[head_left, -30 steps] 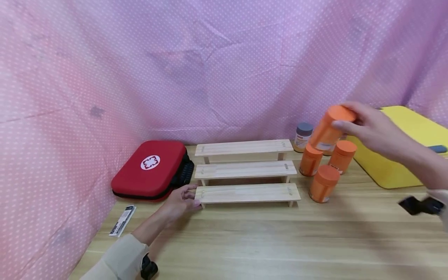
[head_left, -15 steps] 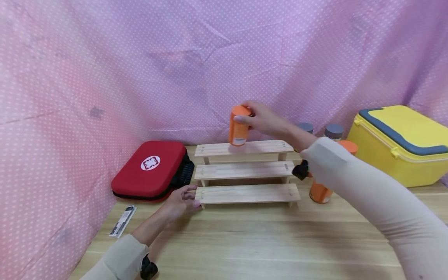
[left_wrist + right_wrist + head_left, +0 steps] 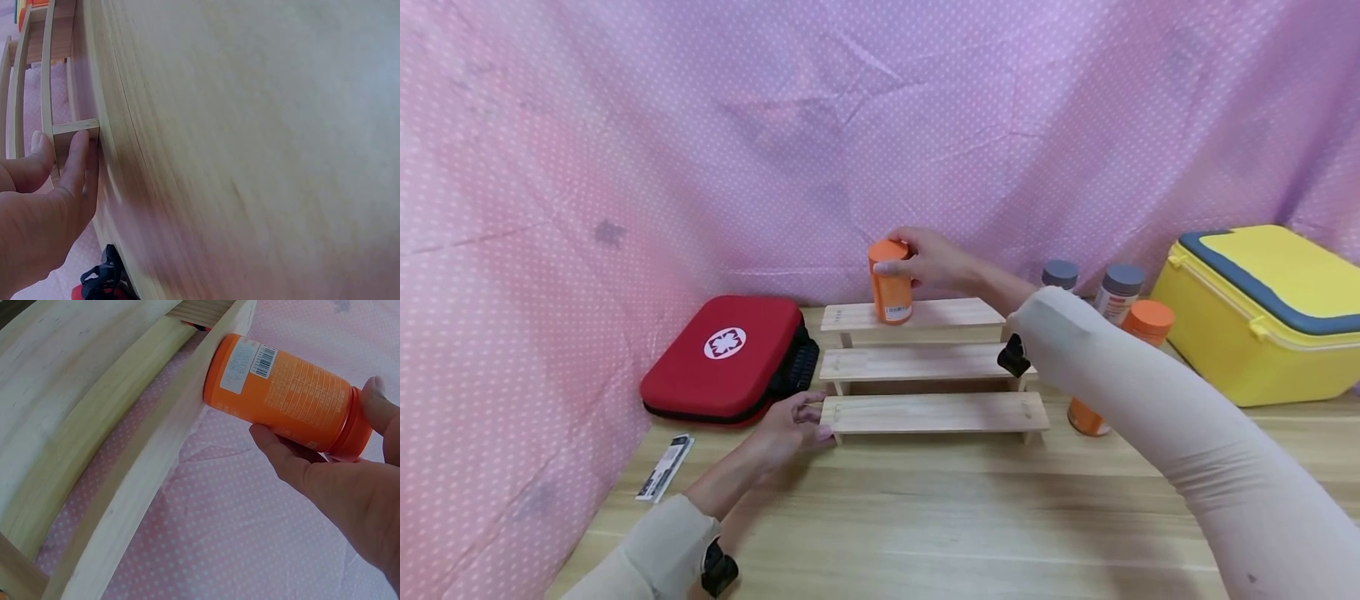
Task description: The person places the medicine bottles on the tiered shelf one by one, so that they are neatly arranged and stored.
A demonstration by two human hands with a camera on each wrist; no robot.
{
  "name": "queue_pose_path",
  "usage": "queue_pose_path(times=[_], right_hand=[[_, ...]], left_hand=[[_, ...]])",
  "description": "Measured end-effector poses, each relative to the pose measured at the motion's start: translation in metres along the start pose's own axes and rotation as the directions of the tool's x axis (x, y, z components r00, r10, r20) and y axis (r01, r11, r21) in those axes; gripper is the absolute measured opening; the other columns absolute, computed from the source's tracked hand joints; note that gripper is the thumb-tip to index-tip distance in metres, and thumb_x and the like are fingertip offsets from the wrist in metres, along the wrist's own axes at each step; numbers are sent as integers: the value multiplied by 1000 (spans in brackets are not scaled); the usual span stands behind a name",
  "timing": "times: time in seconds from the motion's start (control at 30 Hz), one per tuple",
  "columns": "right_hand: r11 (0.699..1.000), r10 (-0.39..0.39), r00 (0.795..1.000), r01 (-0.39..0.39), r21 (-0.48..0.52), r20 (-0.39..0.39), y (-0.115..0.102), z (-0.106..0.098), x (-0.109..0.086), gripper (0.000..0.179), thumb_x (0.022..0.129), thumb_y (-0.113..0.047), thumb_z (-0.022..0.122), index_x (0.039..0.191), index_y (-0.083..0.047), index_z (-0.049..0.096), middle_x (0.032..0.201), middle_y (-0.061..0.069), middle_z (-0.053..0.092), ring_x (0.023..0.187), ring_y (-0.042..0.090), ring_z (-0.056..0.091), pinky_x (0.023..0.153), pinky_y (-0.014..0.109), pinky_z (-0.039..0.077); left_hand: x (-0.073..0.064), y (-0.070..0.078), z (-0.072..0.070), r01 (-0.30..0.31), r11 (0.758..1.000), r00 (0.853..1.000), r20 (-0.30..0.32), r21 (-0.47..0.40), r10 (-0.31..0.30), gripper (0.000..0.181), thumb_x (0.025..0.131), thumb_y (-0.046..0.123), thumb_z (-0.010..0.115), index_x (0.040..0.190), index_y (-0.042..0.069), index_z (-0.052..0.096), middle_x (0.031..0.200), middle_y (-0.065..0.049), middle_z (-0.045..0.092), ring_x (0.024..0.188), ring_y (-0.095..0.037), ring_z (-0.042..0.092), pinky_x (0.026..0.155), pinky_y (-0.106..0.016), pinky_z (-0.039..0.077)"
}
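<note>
A three-step wooden shelf rack [image 3: 932, 412] stands mid-table. My right hand [image 3: 934, 262] grips an orange pill bottle [image 3: 892, 293] by its capped upper part and holds it upright, its base right at the left half of the top step. The right wrist view shows the white label and barcode near the bottle's base, against the board's edge. At the rack's left end, my left hand [image 3: 786, 433] pinches the lowest step, thumb on the board and fingers [image 3: 76, 156] against its short leg.
More orange bottles [image 3: 1148, 321] and grey-capped bottles [image 3: 1122, 287] stand right of the rack, partly behind my right sleeve. A yellow box [image 3: 1262, 358] is at the far right. On the left lie a red first-aid case [image 3: 730, 358] and a small white packet [image 3: 666, 468].
My right hand has carried the orange bottle left from the group beside the yellow box, then lowered it onto the top step's left half. My left hand stays at the rack's end.
</note>
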State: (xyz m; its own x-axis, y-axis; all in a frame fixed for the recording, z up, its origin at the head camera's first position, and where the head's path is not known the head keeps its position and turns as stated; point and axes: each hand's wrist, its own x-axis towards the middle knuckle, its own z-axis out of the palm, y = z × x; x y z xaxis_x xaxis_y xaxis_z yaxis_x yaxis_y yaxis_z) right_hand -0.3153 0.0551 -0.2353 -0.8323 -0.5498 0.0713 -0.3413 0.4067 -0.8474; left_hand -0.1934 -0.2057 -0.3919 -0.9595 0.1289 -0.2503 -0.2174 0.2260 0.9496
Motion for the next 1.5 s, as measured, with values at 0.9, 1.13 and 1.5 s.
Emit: queue_pose_path(times=[0.9, 1.13, 1.5], right_hand=[[921, 46, 984, -108, -374, -170, 68, -71, -169, 74, 92, -33, 65, 150, -3, 27, 149, 23, 34, 131, 45, 36, 102, 65, 36], [870, 24, 968, -144, -471, -252, 98, -68, -217, 74, 87, -32, 72, 142, 2, 39, 140, 26, 44, 122, 46, 44, 94, 65, 41], [908, 105, 978, -167, -384, -178, 129, -56, -241, 64, 92, -25, 66, 144, 2, 38, 125, 22, 56, 102, 18, 59, 80, 34, 56]], left_hand=[[0, 1, -3, -16, 1000, 1000, 14, -8, 17, 55, 85, -18, 59, 135, -5, 42, 110, -24, 58, 92, -23, 62, 83, -40, 58], [-2, -1, 0, -23, 1000, 999, 27, -11, 23, 52, 86, -16, 59, 134, -6, 42, 111, -24, 58, 95, -25, 63, 84, -42, 57], [-2, 1, 1, 11, 1000, 1000, -3, -5, -11, 52, 85, -17, 59, 133, -3, 45, 111, -23, 58, 93, -25, 64, 82, -42, 58]])
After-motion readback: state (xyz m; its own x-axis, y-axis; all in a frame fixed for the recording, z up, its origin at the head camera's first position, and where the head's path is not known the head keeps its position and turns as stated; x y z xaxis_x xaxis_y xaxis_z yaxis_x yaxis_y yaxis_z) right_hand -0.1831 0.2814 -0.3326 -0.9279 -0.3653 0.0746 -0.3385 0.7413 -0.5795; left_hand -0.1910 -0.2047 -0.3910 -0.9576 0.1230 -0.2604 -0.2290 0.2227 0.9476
